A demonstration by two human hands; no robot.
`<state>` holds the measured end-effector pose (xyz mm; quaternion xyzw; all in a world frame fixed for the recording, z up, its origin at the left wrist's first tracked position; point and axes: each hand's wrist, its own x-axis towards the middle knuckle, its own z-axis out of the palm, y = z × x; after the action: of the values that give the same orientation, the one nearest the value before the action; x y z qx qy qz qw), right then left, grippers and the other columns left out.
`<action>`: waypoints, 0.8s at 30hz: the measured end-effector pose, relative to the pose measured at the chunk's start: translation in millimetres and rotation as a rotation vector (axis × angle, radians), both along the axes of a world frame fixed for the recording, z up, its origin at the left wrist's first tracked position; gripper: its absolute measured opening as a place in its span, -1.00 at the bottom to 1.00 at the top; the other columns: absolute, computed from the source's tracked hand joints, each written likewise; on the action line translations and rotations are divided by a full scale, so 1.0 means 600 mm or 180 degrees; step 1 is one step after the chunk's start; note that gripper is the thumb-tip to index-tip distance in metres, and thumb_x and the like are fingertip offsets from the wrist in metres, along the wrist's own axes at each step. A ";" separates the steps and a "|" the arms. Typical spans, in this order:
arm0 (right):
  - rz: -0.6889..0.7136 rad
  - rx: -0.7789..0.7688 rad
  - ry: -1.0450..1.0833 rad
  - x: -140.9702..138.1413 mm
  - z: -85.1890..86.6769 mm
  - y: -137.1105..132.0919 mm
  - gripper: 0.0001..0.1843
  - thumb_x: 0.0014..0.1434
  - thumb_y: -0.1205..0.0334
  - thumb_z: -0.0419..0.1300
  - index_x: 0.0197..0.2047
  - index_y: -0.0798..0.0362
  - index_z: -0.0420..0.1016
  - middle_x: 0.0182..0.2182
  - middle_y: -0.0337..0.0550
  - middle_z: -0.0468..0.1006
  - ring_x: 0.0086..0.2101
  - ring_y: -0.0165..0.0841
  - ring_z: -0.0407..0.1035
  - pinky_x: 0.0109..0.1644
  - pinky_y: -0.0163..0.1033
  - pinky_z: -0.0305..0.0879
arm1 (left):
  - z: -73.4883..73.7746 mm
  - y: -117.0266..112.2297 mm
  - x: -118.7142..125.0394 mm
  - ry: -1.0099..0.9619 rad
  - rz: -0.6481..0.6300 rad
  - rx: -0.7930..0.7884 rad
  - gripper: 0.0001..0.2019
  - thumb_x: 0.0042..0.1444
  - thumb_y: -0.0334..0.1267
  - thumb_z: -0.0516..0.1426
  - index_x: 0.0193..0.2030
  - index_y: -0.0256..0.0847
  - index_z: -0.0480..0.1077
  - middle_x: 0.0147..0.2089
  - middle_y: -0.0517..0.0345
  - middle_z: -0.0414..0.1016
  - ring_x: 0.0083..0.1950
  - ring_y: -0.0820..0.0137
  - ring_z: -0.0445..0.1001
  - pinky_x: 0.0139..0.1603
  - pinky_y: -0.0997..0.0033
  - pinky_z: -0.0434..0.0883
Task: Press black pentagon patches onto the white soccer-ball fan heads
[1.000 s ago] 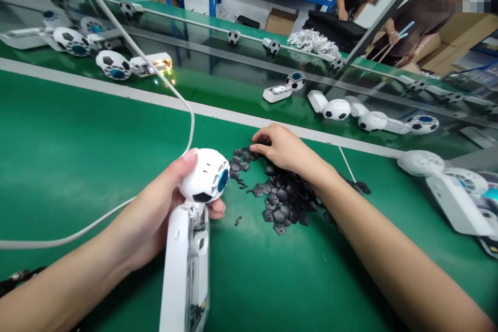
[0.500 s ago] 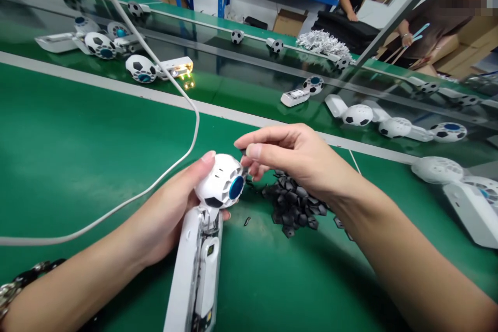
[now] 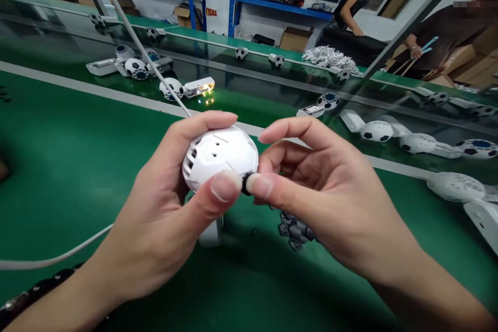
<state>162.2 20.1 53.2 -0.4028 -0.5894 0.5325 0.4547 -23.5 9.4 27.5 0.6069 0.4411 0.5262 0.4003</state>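
Note:
My left hand (image 3: 163,202) is closed around the white round head of a soccer-ball-shaped handheld fan (image 3: 227,150), thumb on the near side and fingers over the top. Below the head, part of the fan's white handle (image 3: 211,232) shows, tilted away under my hand. My right hand (image 3: 307,166) pinches a small black panel (image 3: 246,183) against the head's right edge; my thumb covers much of it. Under my right hand lies a pile of black pentagonal panels (image 3: 294,231) on the green mat, partly hidden by the wrist.
A white cable (image 3: 128,26) crosses the left side. Similar soccer-ball fans (image 3: 376,131) lie along the conveyor belt (image 3: 249,94), one with lit yellow lights (image 3: 200,86). Two people stand at the back right, one holding light-blue-handled tools (image 3: 430,44). Blue shelves (image 3: 284,6) stand behind.
The fan has been turned, so its blue centre no longer shows and its handle points away below. My right hand brought a black panel against the head. The view has shifted.

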 end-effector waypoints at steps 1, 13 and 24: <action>-0.0021 0.0020 -0.0021 -0.005 0.002 -0.002 -0.65 0.06 0.15 0.50 -0.18 -0.07 0.45 -0.49 -0.34 0.48 -0.51 -0.42 0.44 -0.55 -0.38 0.38 | 0.000 -0.001 0.000 0.0024 0.0034 0.0085 -0.67 0.19 0.00 0.33 0.09 0.27 0.49 -0.14 0.34 0.48 -0.32 0.47 0.44 -0.36 0.73 0.43; 0.0533 0.0265 0.0230 0.000 -0.036 0.005 -0.57 0.26 0.07 0.36 0.14 -0.12 0.39 0.19 -0.20 0.46 0.20 -0.26 0.36 0.18 -0.19 0.43 | -0.016 0.007 0.015 -0.0628 -0.0127 0.0365 -0.51 -0.09 -0.31 0.49 -0.02 0.12 0.53 -0.02 0.34 0.53 -0.21 0.43 0.52 -0.31 0.71 0.44; 0.1048 0.0572 0.0244 -0.013 -0.055 0.011 -0.14 0.10 0.23 0.49 0.38 -0.15 0.22 0.35 -0.26 0.30 0.31 -0.26 0.26 0.42 -0.20 0.19 | -0.011 -0.018 -0.013 -0.0436 -0.0036 -0.0097 -0.52 -0.11 -0.21 0.50 -0.02 0.08 0.55 0.03 0.32 0.50 -0.14 0.29 0.50 -0.28 0.59 0.49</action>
<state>154.4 26.8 20.3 -0.2381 -0.6748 0.5600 0.4176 -31.5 -1.4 20.9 0.5657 0.4173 0.5575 0.4417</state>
